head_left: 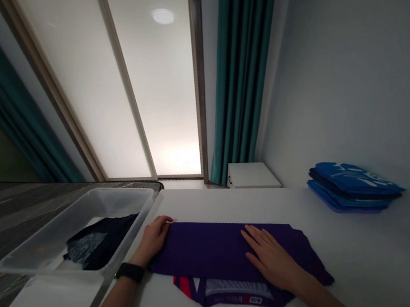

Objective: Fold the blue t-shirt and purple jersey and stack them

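Observation:
A purple garment (pixel 212 250) lies partly folded on the white table (pixel 358 253), with a red, white and grey patch showing at its near edge. My left hand (pixel 156 238) grips the garment's far left corner, fingers curled on the cloth; a dark watch sits on that wrist. My right hand (pixel 270 256) lies flat on the garment's right part, fingers stretched out and pressing down.
A clear plastic bin (pixel 42 247) at the left holds dark clothing (pixel 99 243). A stack of folded blue garments (pixel 352 185) rests at the far right by the wall. A small white cabinet (pixel 252 174), teal curtains and a bright window stand behind.

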`<state>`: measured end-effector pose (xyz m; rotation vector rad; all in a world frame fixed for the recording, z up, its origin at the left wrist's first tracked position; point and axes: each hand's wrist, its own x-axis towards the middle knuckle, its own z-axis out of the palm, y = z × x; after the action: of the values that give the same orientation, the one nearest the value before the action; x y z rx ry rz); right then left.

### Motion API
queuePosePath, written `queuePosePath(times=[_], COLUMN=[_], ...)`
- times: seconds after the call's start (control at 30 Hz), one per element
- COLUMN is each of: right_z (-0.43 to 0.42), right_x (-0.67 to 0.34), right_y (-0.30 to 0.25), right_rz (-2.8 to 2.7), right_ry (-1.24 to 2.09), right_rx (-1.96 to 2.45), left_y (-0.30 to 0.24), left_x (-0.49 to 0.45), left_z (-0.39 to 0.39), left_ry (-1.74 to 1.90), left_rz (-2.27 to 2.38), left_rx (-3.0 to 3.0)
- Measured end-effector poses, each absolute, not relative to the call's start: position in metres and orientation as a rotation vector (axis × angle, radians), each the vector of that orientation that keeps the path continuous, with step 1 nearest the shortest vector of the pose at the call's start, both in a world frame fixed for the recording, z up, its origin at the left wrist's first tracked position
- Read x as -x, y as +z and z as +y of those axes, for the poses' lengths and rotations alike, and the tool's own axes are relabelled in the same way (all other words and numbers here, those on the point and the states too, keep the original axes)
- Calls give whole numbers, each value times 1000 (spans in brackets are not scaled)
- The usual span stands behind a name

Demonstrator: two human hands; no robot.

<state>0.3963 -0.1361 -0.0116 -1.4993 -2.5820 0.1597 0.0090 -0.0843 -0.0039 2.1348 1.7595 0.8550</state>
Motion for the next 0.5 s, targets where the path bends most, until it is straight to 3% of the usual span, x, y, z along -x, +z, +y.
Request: queuePosePath(times=[0.2,0.5], right_z=[-141,-136], right_x=[-432,-432], right_y=[-25,-30], right_rz=[-2379,-2387], right_ry=[74,47], right_rx=[1769,1751], left_y=[-7,2], left_x=[-5,-20], left_z=[-79,-89], left_ry=[832,854], left_rz=[1741,1925], left_rx=[-2174,-2313])
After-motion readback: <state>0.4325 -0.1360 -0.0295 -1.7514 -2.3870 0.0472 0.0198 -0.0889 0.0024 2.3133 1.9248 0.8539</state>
